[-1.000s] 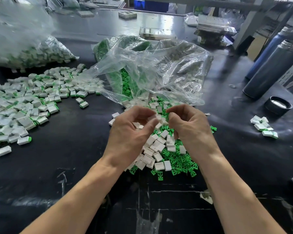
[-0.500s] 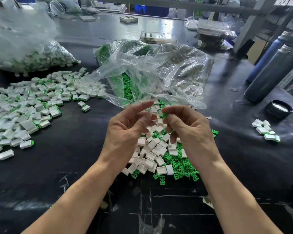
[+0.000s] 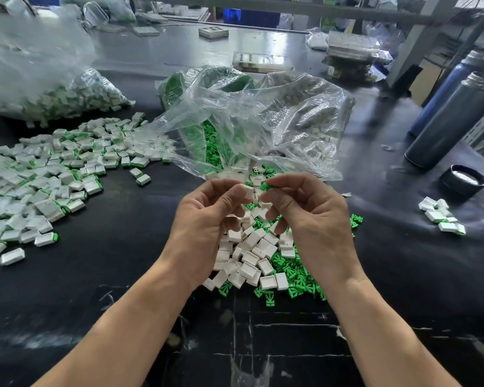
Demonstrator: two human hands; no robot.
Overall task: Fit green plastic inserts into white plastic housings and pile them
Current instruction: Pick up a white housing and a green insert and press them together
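While both hands are raised at the centre of the frame in the head view, I record the left hand (image 3: 207, 219) pinching a white housing (image 3: 246, 191) between thumb and curled fingers, and the right hand (image 3: 308, 216) pinching a green insert (image 3: 266, 186) at its fingertips. The two parts sit level with one another, the insert just to the right of the housing, very close but not visibly seated. I cannot tell from this angle which face of the housing is open, nor the exact long axis of the insert; it appears to point leftward toward the housing.

I judge the coming move to be a short sideways push, right hand toward left, so the alignment of insert tip to housing mouth is the controlling relation. Misalignment would risk a jammed or dropped part.

Directly below the hands lies the loose stock (image 3: 266, 261) of white housings and green inserts on the black table (image 3: 109, 275). A clear plastic bag (image 3: 263, 121) lies open behind it, upper centre. The pile of finished pieces (image 3: 53, 180) spreads across the left of the frame, nearer the left hand, so I expect that hand to deliver the finished piece. A small cluster (image 3: 442, 216) rests at the right.
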